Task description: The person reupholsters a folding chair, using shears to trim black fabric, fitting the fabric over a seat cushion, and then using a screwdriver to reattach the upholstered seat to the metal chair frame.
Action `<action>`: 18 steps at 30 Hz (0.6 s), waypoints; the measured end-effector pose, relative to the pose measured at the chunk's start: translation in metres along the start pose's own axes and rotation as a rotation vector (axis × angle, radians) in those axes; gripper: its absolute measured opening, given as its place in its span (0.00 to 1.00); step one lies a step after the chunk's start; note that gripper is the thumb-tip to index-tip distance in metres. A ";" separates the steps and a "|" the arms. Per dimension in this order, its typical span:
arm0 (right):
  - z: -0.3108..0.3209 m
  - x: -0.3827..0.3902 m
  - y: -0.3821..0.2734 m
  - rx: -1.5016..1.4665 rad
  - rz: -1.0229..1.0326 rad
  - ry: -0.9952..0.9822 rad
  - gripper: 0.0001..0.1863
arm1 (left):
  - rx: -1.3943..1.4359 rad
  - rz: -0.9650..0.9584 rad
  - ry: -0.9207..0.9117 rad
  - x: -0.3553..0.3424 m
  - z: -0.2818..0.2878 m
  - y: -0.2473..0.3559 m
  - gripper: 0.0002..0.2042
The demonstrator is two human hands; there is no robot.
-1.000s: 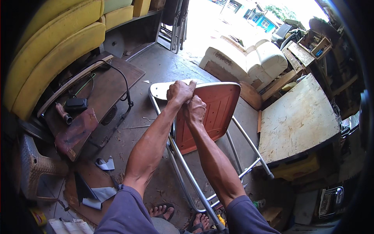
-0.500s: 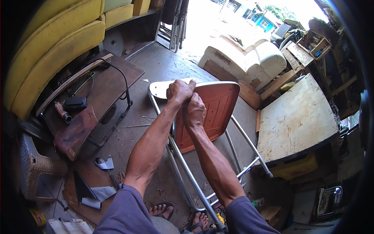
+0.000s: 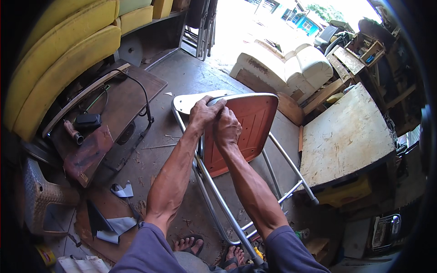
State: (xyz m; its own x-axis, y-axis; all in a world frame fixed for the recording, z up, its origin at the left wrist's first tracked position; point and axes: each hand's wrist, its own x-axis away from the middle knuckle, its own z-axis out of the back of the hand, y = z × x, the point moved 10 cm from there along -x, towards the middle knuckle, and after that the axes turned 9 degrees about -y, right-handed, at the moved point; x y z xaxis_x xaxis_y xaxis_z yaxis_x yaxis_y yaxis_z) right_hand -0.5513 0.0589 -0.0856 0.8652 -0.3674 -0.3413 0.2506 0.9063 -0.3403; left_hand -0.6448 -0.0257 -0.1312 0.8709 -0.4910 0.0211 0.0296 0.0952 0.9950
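Note:
A metal-framed folding chair (image 3: 220,196) stands tilted in front of me. Its seat (image 3: 252,125) shows me a reddish-brown underside with a pale rim along the top. My left hand (image 3: 203,113) is closed over the seat's upper left edge, thumb lying along the rim. Right beside it, my right hand (image 3: 227,128) is curled into a fist against the same edge. Whatever lies within the right fingers is hidden. A white backrest panel (image 3: 183,103) with small holes shows just behind my left hand.
At left, a low brown table (image 3: 143,83) carries a cylindrical tool (image 3: 73,131) and a black box (image 3: 88,120). Yellow foam cushions (image 3: 68,77) are stacked behind it. A worn pale board (image 3: 348,136) and a cream sofa (image 3: 291,68) stand right. Scraps (image 3: 116,227) lie near my feet.
My left hand has shifted slightly down and left along the seat edge, and its thumb has lowered. The right hand stays closed in nearly the same place. The chair has barely moved.

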 end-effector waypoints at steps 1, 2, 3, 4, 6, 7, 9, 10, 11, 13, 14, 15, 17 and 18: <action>0.001 -0.001 0.001 0.015 0.001 -0.002 0.07 | -0.012 0.011 0.016 0.002 0.000 0.002 0.29; 0.003 -0.001 0.001 0.023 0.026 0.011 0.07 | -0.024 0.021 0.033 0.005 -0.001 0.003 0.29; 0.003 -0.001 0.003 0.032 0.050 0.023 0.08 | -0.036 0.032 0.049 0.007 0.000 0.005 0.30; 0.003 0.000 -0.001 0.031 0.076 0.033 0.08 | -0.073 0.034 0.043 0.006 0.001 0.004 0.32; 0.002 -0.002 0.000 0.039 0.073 0.026 0.08 | -0.146 0.038 0.031 0.001 0.005 0.001 0.38; 0.002 -0.003 -0.001 0.044 0.071 0.022 0.09 | -0.154 0.043 0.032 0.001 0.006 0.000 0.38; 0.002 -0.004 -0.002 0.015 0.039 0.030 0.10 | -0.171 0.053 0.036 0.001 0.008 -0.002 0.40; 0.003 -0.004 0.000 0.004 0.019 0.035 0.12 | -0.168 0.057 0.032 0.002 0.007 -0.001 0.38; 0.003 -0.005 0.001 0.002 0.009 0.027 0.13 | -0.165 0.061 0.028 0.004 0.007 0.000 0.37; 0.002 -0.005 0.003 -0.004 -0.012 0.012 0.14 | -0.167 0.070 0.018 0.006 0.006 0.002 0.36; 0.000 -0.006 0.005 -0.014 -0.020 0.003 0.15 | -0.172 0.076 0.011 0.006 0.006 0.003 0.36; -0.001 -0.007 0.006 -0.023 -0.028 -0.007 0.15 | -0.177 0.082 0.004 0.006 0.006 0.004 0.35; -0.003 -0.010 0.006 -0.042 -0.034 -0.022 0.16 | -0.162 0.070 -0.017 0.002 0.007 -0.001 0.39; -0.003 -0.011 0.006 -0.050 -0.033 -0.028 0.16 | -0.154 0.064 -0.028 0.000 0.008 -0.003 0.40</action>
State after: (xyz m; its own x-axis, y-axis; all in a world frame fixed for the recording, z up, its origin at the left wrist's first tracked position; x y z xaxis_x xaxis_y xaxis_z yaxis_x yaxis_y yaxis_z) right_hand -0.5602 0.0678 -0.0869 0.8687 -0.3902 -0.3052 0.2577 0.8821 -0.3944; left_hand -0.6487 -0.0326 -0.1335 0.8593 -0.5037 0.0884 0.0518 0.2576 0.9649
